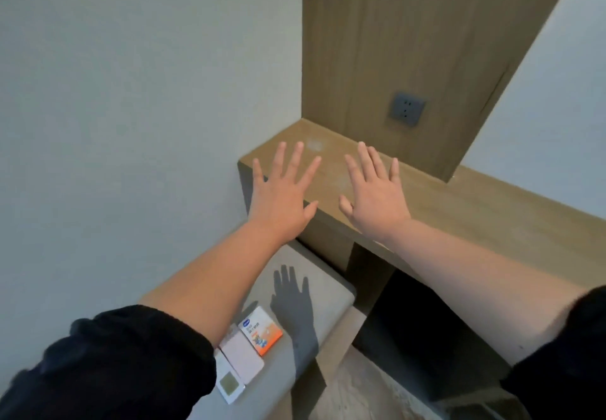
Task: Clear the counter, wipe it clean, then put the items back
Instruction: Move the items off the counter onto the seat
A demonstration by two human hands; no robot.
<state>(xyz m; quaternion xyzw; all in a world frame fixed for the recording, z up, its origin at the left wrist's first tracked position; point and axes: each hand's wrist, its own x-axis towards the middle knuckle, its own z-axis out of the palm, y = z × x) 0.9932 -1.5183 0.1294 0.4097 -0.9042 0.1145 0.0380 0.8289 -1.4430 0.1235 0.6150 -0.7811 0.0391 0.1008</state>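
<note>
Over wooden counter [459,203]: left hand [282,203], right hand [377,196] side by side, fingers spread, holding nothing

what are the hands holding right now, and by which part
Nothing is held. The left hand and right hand are both spread open, fingers straight, over the wooden counter. The orange box lies untouched on the grey bench below.

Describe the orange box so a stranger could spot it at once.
Find the wooden counter, then drop to the grey padded seat below its left end. Three flat things lie there; the box is the one nearest the counter, the only one with orange and a blue logo, beside a plain pink case and a white packet.
</note>
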